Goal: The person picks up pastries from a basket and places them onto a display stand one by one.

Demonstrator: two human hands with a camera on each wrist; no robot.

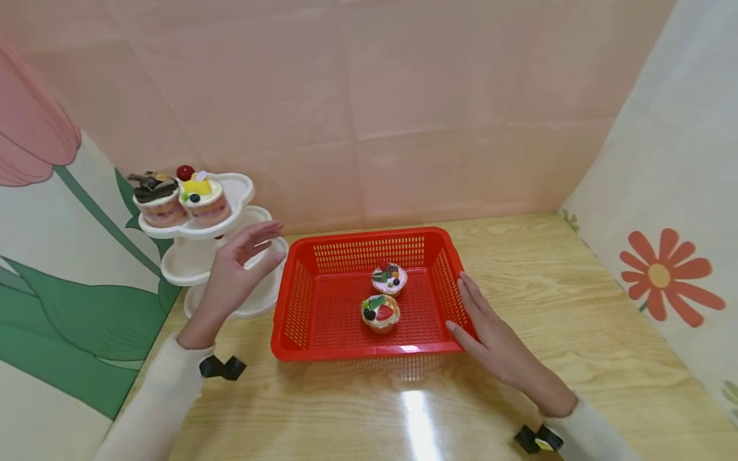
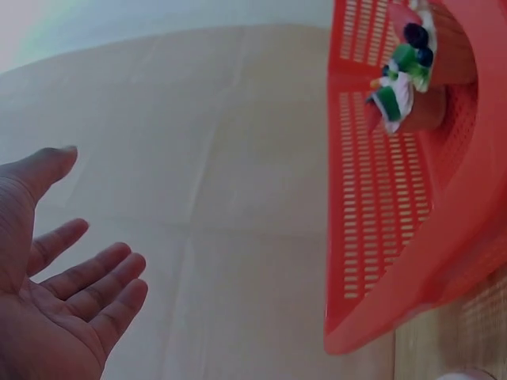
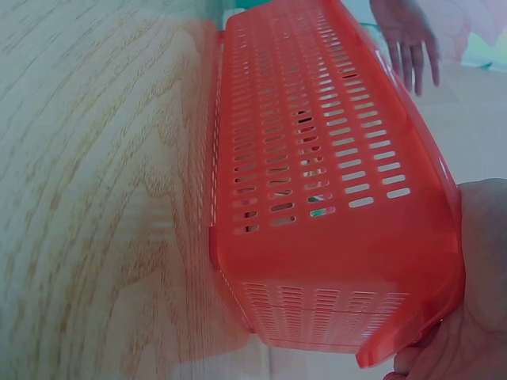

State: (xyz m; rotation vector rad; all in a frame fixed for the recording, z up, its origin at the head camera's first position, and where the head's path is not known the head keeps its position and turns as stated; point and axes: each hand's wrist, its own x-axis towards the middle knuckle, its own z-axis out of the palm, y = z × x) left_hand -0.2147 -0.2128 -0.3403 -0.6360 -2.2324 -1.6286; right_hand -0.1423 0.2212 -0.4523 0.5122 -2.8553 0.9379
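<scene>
A red plastic basket stands on the table with two toy fruit cupcakes inside, one with a strawberry piece nearer me and one with a dark topping behind it. My right hand grips the basket's right rim near the front corner, thumb inside and fingers along the outside. To the left, my left hand hovers with nothing in it, fingers spread loosely and apart from the basket. Behind that hand is a white tiered stand, partly hidden, bearing a chocolate-topped cake and a yellow-topped cake on its top tier.
A red ball-shaped knob tops the stand. The wooden table meets a pink backdrop at the rear. Flower-patterned panels border both sides.
</scene>
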